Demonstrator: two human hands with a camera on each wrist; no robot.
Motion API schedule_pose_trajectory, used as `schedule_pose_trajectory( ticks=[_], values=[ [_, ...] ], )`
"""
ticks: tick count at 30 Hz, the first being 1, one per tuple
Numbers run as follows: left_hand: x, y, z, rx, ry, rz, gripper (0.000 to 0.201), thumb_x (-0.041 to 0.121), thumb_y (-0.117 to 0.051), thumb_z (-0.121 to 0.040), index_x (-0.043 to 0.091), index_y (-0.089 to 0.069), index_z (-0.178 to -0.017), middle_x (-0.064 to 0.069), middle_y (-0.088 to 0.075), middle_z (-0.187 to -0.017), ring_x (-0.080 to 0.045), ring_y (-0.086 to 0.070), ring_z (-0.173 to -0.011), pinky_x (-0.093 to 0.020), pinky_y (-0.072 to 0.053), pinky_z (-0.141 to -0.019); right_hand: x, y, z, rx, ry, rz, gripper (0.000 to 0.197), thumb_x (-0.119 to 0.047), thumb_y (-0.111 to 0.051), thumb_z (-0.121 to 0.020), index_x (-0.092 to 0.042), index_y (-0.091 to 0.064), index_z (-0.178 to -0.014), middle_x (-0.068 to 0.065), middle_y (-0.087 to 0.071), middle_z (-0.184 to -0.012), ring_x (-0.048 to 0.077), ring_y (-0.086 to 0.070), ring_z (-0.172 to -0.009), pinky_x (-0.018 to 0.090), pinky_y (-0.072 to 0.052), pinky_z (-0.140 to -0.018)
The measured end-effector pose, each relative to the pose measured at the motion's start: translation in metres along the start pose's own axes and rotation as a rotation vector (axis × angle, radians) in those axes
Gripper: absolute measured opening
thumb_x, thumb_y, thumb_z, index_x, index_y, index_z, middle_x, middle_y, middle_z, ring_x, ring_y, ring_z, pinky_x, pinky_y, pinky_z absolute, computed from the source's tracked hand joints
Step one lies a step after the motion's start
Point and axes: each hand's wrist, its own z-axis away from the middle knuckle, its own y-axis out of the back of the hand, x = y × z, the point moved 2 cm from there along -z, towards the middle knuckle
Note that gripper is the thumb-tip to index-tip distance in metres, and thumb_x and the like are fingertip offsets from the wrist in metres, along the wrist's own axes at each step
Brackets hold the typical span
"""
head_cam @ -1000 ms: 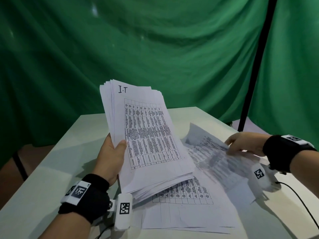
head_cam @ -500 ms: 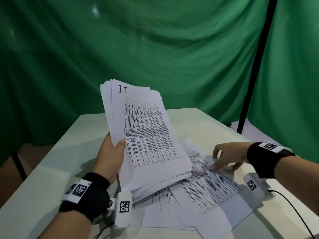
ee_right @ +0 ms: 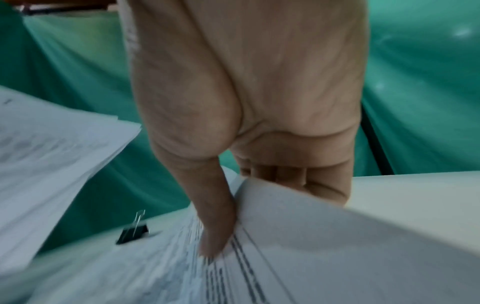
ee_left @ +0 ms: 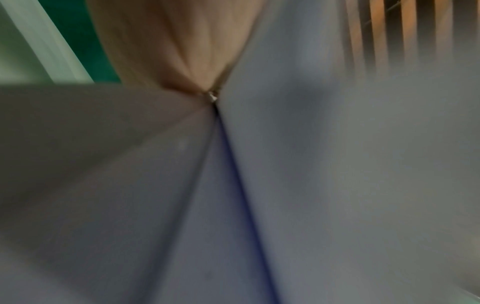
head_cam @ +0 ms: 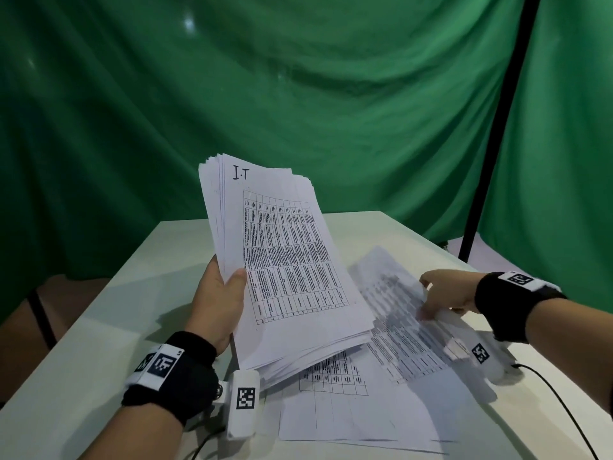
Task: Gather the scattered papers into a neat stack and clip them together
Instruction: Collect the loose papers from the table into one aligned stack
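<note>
White printed paper stack [head_cam: 282, 260] propped upright on the pale bench [head_cam: 99, 343], left hand [head_cam: 219, 303] clamped round its lower edge, likely to receive more. Right of that stack, right hand [head_cam: 446, 293] pinching a loose printed sheet [head_cam: 398, 323]; more sheets [head_cam: 348, 410] lying below; black binder clip [ee_right: 133, 233] beyond, untouched

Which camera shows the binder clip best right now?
The right wrist view: the black binder clip lies on the table beyond the sheet the right hand is lifting. The head view hides it behind the held stack; the left wrist view is blurred paper.
</note>
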Motion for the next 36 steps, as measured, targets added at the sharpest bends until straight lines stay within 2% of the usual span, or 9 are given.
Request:
schedule_pose_trajectory(
  ticks=[3,6,11,18,25,31,33,34,36],
  values=[
    [0.000,0.001,-0.001,0.013,0.003,-0.009,0.028,0.010,-0.049,-0.111,0.027,-0.056,-0.131,0.005,-0.072,-0.122,-0.018,-0.070,-0.111,-0.039,-0.056,-0.096,-0.002,0.027,0.007,0.077,0.090,-0.267,0.024,-0.014,-0.088,-0.084,-0.004,-0.067,-0.091,0.014,-0.072,-0.082,0.022,-0.065,-0.068,0.030,-0.057,-0.060],
    [-0.001,0.002,-0.002,0.035,0.010,-0.027,0.027,0.010,-0.049,-0.111,0.027,-0.056,-0.130,0.004,-0.072,-0.122,-0.022,-0.070,-0.113,-0.044,-0.056,-0.101,-0.006,0.062,0.021,0.123,0.205,-0.658,0.025,-0.007,-0.081,-0.086,-0.003,-0.074,-0.110,0.012,-0.082,-0.095,0.023,-0.076,-0.074,0.029,-0.062,-0.060],
    [-0.001,0.003,-0.003,0.055,0.032,-0.031,0.026,0.010,-0.048,-0.111,0.026,-0.055,-0.130,0.003,-0.071,-0.120,-0.021,-0.069,-0.110,-0.043,-0.056,-0.099,-0.015,0.098,0.032,0.090,0.369,-0.968,0.041,-0.005,-0.073,-0.083,-0.003,-0.072,-0.123,0.020,-0.075,-0.126,0.028,-0.074,-0.103,0.034,-0.067,-0.080],
    [0.001,0.005,-0.001,0.085,0.032,-0.051,0.029,0.010,-0.048,-0.111,0.023,-0.055,-0.135,0.000,-0.071,-0.124,-0.027,-0.068,-0.115,-0.050,-0.055,-0.104,-0.028,0.107,0.050,0.230,0.527,-1.100,0.015,-0.005,-0.064,-0.098,-0.018,-0.070,-0.103,-0.005,-0.079,-0.093,0.007,-0.074,-0.086,0.018,-0.060,-0.071],
    [0.003,-0.002,0.002,0.006,0.050,0.033,0.029,0.008,-0.048,-0.111,0.019,-0.056,-0.137,-0.003,-0.074,-0.124,-0.024,-0.072,-0.110,-0.036,-0.059,-0.084,-0.047,0.087,0.046,0.016,0.478,-1.084,0.044,-0.011,-0.071,-0.089,-0.003,-0.066,-0.132,0.019,-0.076,-0.119,0.028,-0.078,-0.087,0.041,-0.067,-0.076],
    [0.010,-0.015,0.014,-0.077,0.055,0.093,0.036,0.005,-0.047,-0.108,0.027,-0.062,-0.133,0.005,-0.077,-0.122,-0.016,-0.073,-0.113,-0.035,-0.057,-0.096,-0.077,0.025,0.033,-0.095,0.373,-0.854,0.040,-0.015,-0.079,-0.093,-0.001,-0.067,-0.128,0.022,-0.077,-0.123,0.042,-0.070,-0.110,0.051,-0.054,-0.105],
    [0.009,-0.017,0.016,-0.120,0.070,0.085,0.041,0.006,-0.045,-0.107,0.028,-0.063,-0.136,0.006,-0.079,-0.121,-0.017,-0.076,-0.110,-0.037,-0.060,-0.094,-0.086,0.009,0.028,-0.100,0.332,-0.767,0.048,-0.025,-0.085,-0.088,-0.002,-0.066,-0.126,0.019,-0.079,-0.116,0.036,-0.070,-0.096,0.049,-0.058,-0.094],
    [0.008,-0.017,0.017,-0.130,0.079,0.085,0.042,0.007,-0.043,-0.107,0.029,-0.063,-0.137,0.005,-0.079,-0.121,-0.018,-0.077,-0.109,-0.038,-0.061,-0.091,-0.091,0.004,0.028,-0.093,0.300,-0.735,0.054,-0.030,-0.088,-0.086,-0.004,-0.062,-0.125,0.018,-0.080,-0.111,0.032,-0.071,-0.083,0.042,-0.061,-0.077],
    [0.006,-0.015,0.015,-0.127,0.095,0.117,0.041,0.012,-0.042,-0.108,0.028,-0.063,-0.140,0.003,-0.079,-0.123,-0.021,-0.076,-0.112,-0.042,-0.060,-0.096,-0.098,-0.003,0.025,-0.073,0.260,-0.645,0.083,-0.054,-0.097,-0.062,-0.012,-0.058,-0.123,0.019,-0.081,-0.106,0.030,-0.060,-0.073,0.039,-0.044,-0.064]
  ],
)
